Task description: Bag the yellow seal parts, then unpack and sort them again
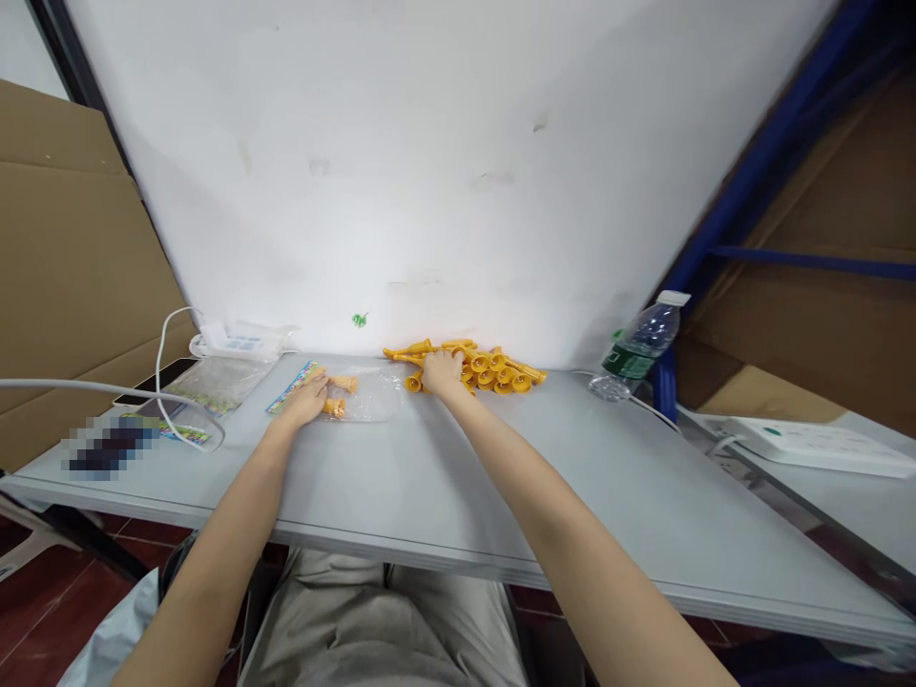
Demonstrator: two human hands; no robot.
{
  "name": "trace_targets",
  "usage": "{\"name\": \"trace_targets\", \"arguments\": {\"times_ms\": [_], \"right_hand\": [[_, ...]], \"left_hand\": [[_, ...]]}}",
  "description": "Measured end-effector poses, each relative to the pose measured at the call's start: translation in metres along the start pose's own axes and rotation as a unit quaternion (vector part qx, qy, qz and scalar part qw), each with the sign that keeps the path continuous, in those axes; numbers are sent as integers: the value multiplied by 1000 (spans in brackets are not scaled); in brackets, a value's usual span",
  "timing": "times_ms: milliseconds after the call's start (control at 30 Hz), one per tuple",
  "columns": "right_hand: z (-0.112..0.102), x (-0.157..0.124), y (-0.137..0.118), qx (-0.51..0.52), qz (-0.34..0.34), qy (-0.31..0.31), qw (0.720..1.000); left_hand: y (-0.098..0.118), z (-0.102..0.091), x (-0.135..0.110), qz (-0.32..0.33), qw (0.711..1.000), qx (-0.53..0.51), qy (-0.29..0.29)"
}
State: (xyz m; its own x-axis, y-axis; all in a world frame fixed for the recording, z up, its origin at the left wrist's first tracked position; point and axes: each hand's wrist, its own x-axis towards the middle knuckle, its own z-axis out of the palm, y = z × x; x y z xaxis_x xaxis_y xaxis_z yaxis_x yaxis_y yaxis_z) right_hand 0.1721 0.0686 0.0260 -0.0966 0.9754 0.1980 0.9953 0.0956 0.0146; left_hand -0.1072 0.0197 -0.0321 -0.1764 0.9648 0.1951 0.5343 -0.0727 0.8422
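My left hand (307,398) lies on a clear plastic bag (376,405) with a colourful printed header, its fingers stretched over the bag near the header. Inside the bag are yellow plastic toy horns (334,408), partly covered by this hand. To the right, against the white wall, lies a heap of the same yellow horns (493,370), several with their round bells facing me. My right hand (444,370) reaches into the left part of the heap, fingers curled down around a horn. Its fingertips are partly hidden.
More clear bags with printed headers (221,382) lie at the left, beside a phone (135,386), a white power strip (247,342) and a white cable (161,358). A tilted water bottle (636,351) stands at the right near a blue post (667,382). Cardboard (64,277) rises at the left.
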Motion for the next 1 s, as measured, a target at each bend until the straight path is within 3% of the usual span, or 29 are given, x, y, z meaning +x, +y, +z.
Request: {"name": "trace_targets", "arguments": {"times_ms": [100, 200, 333, 467, 600, 700, 867, 1000], "right_hand": [[-7, 1, 5, 66, 10, 1, 998], [-15, 0, 11, 216, 38, 40, 975], [-25, -1, 15, 435, 85, 103, 891], [-30, -4, 12, 574, 88, 185, 793], [-25, -12, 8, 630, 33, 226, 742], [-15, -20, 5, 616, -29, 206, 760], [6, -40, -1, 471, -159, 46, 866], [16, -52, -10, 352, -197, -23, 915]], "left_hand": [[0, 0, 0, -2, 1000, 11, 0], [-1, 0, 1, 14, 1000, 17, -1], [-4, 1, 3, 31, 998, 56, -13], [-7, 1, 4, 25, 998, 49, -8], [-8, 2, 4, 24, 999, 29, -4], [-8, 2, 5, 35, 998, 52, -6], [-3, 0, 3, 35, 990, 134, -29], [2, -2, -1, 38, 967, 242, -75]]}}
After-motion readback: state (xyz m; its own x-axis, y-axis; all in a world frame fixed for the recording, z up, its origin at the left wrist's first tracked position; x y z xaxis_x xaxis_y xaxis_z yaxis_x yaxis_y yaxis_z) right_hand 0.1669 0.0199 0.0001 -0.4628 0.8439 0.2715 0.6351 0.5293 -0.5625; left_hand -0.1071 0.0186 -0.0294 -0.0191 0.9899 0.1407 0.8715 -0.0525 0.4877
